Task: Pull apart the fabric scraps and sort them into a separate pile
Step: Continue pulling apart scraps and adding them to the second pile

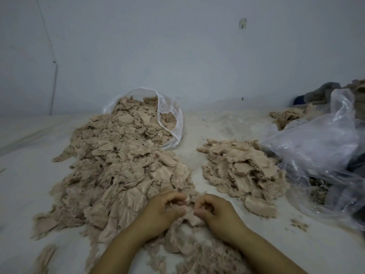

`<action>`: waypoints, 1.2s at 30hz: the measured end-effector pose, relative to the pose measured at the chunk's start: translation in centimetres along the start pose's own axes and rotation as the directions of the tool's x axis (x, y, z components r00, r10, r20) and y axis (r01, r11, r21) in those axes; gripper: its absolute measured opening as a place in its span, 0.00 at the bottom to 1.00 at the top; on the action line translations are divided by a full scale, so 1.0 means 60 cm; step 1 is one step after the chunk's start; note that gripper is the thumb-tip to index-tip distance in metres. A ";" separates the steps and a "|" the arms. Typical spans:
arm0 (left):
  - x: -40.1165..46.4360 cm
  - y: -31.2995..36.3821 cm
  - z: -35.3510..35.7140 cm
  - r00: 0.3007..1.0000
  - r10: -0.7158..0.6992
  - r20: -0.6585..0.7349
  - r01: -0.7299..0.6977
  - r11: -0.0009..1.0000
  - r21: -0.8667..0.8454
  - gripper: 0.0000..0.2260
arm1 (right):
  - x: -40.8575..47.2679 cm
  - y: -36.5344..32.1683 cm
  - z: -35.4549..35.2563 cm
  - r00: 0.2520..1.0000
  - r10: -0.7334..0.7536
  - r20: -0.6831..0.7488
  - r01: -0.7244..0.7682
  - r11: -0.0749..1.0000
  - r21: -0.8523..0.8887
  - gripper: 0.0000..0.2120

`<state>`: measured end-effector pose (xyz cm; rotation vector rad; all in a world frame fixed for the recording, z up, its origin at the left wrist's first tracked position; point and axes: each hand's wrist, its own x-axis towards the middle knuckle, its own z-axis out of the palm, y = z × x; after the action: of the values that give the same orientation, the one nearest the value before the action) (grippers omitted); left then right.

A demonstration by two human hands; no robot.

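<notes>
A clump of fabric scraps [188, 211] sits at the near edge of the tabletop [23, 175], caught between both hands. It joins the big unsorted heap [118, 171], which spreads from the near left toward the far edge, where it spills out of a clear bag [171, 119]. To the right, apart from the heap across a bare strip, lies the smaller sorted pile [243, 171]. Judging by their sizes, most of the work is still left.

The left hand [162, 210] has its fingers curled, pinching the clump's left side. The right hand [219, 211] is curled likewise, gripping the right side just beside it; the fingertips nearly meet. Crumpled plastic sheeting [320, 143] lies along the right edge.
</notes>
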<state>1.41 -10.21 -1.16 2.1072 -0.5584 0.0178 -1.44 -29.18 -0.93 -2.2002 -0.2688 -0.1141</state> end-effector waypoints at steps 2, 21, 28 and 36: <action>-0.002 -0.005 0.003 0.991 -0.013 0.131 0.003 0.997 0.078 0.16 | -0.001 0.000 -0.003 0.997 -0.064 -0.049 0.065 0.998 0.026 0.08; -0.009 0.006 0.038 0.984 0.161 0.078 -0.167 0.984 0.064 0.15 | -0.009 -0.006 0.013 0.980 -0.151 -0.130 0.163 0.983 0.084 0.14; 0.004 -0.001 0.025 0.986 0.075 -0.146 -0.058 0.991 0.119 0.13 | 0.000 0.003 0.009 0.990 0.056 -0.130 -0.025 0.974 0.226 0.14; 0.001 0.015 0.033 0.961 0.105 -0.257 -0.063 0.984 0.167 0.13 | -0.002 0.004 0.015 0.997 0.030 -0.074 -0.009 0.962 0.271 0.09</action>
<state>0.69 -12.22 -1.58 2.1861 -0.4972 0.3992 -1.53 -28.60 -1.70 -1.9210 -0.2061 -0.1430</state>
